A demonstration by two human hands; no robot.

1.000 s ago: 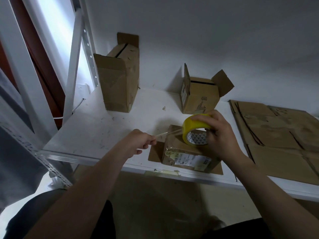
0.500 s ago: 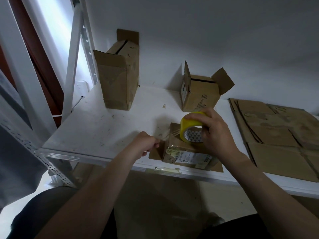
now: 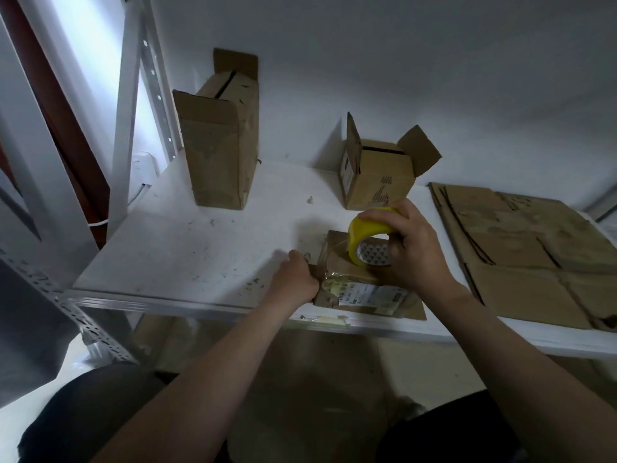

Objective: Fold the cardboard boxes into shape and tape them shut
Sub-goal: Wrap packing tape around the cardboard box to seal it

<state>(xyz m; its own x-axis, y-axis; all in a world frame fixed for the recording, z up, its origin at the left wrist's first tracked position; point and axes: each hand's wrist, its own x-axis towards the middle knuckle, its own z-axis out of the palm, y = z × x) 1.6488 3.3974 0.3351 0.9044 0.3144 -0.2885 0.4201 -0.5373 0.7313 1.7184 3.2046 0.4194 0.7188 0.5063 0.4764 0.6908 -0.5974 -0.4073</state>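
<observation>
Whereas my left hand point(image 3: 293, 279) stretched the clear tape strip point(image 3: 334, 252) through air a second ago, it now pinches it against the small brown cardboard box point(image 3: 350, 290) at the white shelf point(image 3: 200, 255) edge. My right hand point(image 3: 415, 253) grips the yellow tape roll point(image 3: 362, 240) on top, so sealing seems begun.

No word or number can be read. Just below where the right hand point(image 3: 414, 248) grips the yellow tape roll point(image 3: 357, 233), a white barcoded label point(image 3: 367, 293) fronts the small brown cardboard box point(image 3: 340, 265) (print too small); beyond the grip, black printed marks point(image 3: 384, 193) stand on the open-flapped brown carton point(image 3: 374, 168).
</observation>
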